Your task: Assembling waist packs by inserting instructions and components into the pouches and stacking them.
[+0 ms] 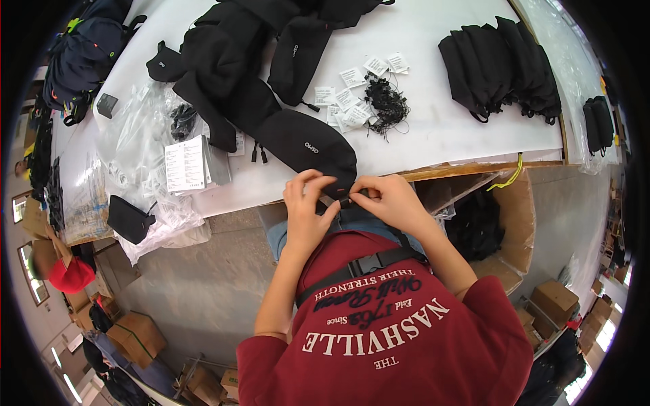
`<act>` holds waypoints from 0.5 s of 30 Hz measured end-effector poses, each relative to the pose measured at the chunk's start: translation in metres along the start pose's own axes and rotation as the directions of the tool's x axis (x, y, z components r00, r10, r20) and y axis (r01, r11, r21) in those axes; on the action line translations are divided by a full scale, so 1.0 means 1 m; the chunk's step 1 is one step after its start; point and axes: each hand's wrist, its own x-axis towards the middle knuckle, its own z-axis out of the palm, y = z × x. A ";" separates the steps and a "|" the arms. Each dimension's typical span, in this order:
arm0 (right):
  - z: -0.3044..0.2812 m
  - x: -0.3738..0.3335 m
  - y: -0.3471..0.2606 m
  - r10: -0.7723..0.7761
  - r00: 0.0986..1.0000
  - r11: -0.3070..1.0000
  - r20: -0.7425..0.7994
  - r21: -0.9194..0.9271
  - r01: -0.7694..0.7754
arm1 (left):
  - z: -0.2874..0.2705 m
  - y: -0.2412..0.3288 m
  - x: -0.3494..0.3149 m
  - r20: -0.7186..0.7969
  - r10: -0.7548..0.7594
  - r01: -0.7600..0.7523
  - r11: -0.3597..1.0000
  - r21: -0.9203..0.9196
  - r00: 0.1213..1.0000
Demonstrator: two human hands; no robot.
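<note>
At the table's near edge, my left hand (308,203) is closed on the end of a black fabric pouch (308,143). Its thumb meets a small dark piece, too small to make out, at that end. My right hand (391,201) pinches the same end from the other side, with fingertips close to my left thumb. The rest of the pouch lies flat on the white table, pointing away from me. Beyond it spreads a heap of similar black pouches (227,57), some with zipper pulls showing. White hang tags (351,101) with tangled black cords (386,103) lie to its right.
A stack of printed white cards (186,166) sits beside clear plastic bags (135,128) on the left, near a small black pouch (130,220). Black pouches in a row (497,68) lie at the far right. Below the table edge stands an open carton (511,223) with black items.
</note>
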 end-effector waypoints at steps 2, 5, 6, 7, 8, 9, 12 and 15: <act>0.003 0.000 -0.005 -0.052 0.999 0.998 -0.010 0.033 0.053 | -0.005 0.005 -0.001 -0.136 -0.101 0.103 0.995 0.010 0.986; 0.008 -0.002 -0.010 -0.137 0.990 0.986 -0.029 0.090 0.139 | -0.011 0.008 -0.008 -0.080 -0.159 0.158 0.987 -0.011 0.984; 0.009 -0.003 -0.010 -0.176 0.984 0.977 -0.031 0.114 0.179 | -0.013 0.014 -0.007 -0.088 -0.213 0.205 0.974 -0.096 0.973; 0.011 -0.003 -0.010 -0.174 0.984 0.978 -0.032 0.115 0.176 | -0.014 0.015 -0.009 -0.086 -0.213 0.205 0.974 -0.097 0.973; 0.012 -0.004 -0.008 -0.230 0.971 0.967 -0.064 0.098 0.235 | -0.014 0.015 -0.011 -0.066 -0.232 0.220 0.964 -0.147 0.971; 0.013 -0.004 -0.007 -0.287 0.953 0.952 -0.092 0.079 0.294 | -0.015 0.016 -0.013 -0.047 -0.250 0.237 0.951 -0.196 0.967; 0.013 -0.006 -0.008 -0.277 0.958 0.960 -0.074 0.027 0.279 | -0.015 0.017 -0.013 -0.066 -0.204 0.184 0.957 -0.224 0.977; 0.007 -0.007 -0.017 -0.181 0.983 0.983 0.003 -0.003 0.181 | -0.016 0.021 -0.011 -0.083 -0.206 0.180 0.951 -0.251 0.975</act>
